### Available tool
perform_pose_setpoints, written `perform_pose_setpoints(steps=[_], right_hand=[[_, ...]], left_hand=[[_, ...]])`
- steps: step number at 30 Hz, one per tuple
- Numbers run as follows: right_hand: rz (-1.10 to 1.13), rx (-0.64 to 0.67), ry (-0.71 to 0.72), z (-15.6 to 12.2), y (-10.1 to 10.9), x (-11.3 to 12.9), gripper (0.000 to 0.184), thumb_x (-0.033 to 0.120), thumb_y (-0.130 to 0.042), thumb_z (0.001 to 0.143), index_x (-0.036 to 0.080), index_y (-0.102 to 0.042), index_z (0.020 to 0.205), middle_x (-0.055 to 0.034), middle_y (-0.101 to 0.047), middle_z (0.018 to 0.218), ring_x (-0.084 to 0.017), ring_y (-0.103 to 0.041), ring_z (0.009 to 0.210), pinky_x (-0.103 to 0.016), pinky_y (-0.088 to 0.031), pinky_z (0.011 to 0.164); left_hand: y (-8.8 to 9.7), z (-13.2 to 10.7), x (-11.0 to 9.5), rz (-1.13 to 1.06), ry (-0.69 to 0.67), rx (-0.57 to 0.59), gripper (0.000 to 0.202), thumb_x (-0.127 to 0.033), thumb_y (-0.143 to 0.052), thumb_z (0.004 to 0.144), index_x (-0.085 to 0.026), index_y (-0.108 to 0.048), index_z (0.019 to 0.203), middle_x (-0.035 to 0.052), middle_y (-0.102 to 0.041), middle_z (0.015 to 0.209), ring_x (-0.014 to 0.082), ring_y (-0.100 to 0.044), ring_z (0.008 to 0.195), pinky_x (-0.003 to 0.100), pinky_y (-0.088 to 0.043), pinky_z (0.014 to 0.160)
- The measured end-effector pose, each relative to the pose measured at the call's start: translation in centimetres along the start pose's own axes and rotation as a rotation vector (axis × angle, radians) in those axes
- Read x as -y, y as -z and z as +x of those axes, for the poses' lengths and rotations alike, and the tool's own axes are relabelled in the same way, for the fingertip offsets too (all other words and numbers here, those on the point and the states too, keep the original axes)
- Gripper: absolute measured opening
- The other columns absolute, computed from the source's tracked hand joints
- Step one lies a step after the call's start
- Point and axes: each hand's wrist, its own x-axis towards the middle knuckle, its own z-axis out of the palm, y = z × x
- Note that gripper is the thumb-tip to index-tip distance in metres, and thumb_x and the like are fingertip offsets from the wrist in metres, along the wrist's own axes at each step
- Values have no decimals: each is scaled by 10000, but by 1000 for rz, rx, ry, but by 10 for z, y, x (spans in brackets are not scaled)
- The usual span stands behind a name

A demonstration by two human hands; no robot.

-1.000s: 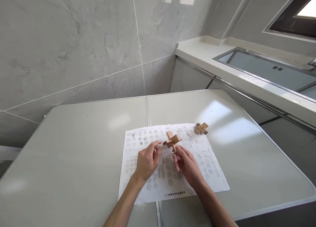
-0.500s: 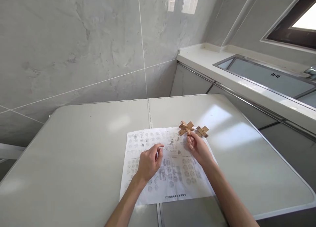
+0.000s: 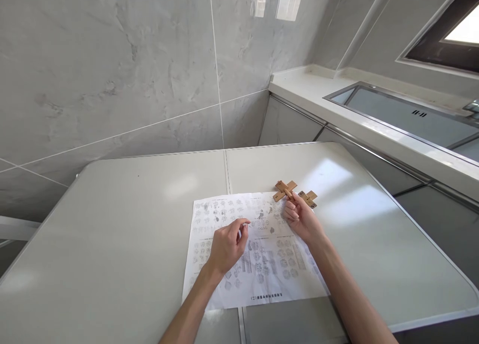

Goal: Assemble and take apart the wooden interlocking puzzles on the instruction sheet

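My right hand (image 3: 302,217) is closed, thumb and forefinger pinching a small wooden stick (image 3: 288,193). The stick lies against a cross of flat wooden pieces (image 3: 291,186) at the far right corner of a printed sheet (image 3: 232,300). Beside that hand sits a second wooden cross (image 3: 310,198) with dark marks on its pieces, partly hidden by my fingers. My left hand (image 3: 228,244) rests on the sheet, its fingers curled and the thumb near the forefinger tip, with nothing visible in it.
The sheet lies across the seam of a pale folding table (image 3: 112,234). A grey tiled wall (image 3: 112,75) stands behind. To the right runs a white counter (image 3: 299,85) with a sink (image 3: 404,114) in it, over grey cabinets.
My right hand has moved slightly up and to the right. The stick, more raised before, now lies lower across the wooden cross. My left hand has stayed in place.
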Motion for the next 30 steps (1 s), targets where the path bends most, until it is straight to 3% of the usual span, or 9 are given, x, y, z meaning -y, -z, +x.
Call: perform_pose_setpoints(steps=[8,13,17,21,30], right_hand=[[13,19,-30,6,-1,8,258,292,-817,902,202,-576,877,107,-436,603,-35,-368,403,-134,-411,379],[-62,34,-44,0,-10,8,336,392,-847,871,201,-572,849,117,-413,591,-23,-330,400,-119,-374,370],[-209,55,-95,-15,-21,-5,360,500,-801,898,202,-599,880,108,-450,595,-29,-322,385,-142,-328,342],[-420,87,-110,-30,-30,-23,305,453,-798,907,216,-607,898,81,-547,604,-54,-399,358,-157,-234,302],[-798,255,1,-46,-33,-35,277,469,-773,931,217,-668,886,36,-620,577,-110,-506,385,-210,-338,367]], left_hand=[[0,0,1,-6,1,10,211,-242,-466,1079,-220,-662,1153,-61,-628,654,102,-576,518,200,-470,519],[1,1,0,-15,5,11,214,-253,-457,1083,-225,-659,1145,-59,-630,653,103,-581,517,202,-471,516],[2,1,-1,-24,17,23,221,-270,-450,1086,-225,-659,1146,-55,-626,651,111,-585,526,210,-468,523],[2,1,-2,-38,43,44,229,-282,-452,1084,-227,-666,1146,-50,-629,652,120,-581,531,225,-462,540],[8,7,-6,-196,213,57,232,-343,-492,1069,-241,-695,1120,-46,-628,658,123,-558,530,224,-461,529]])
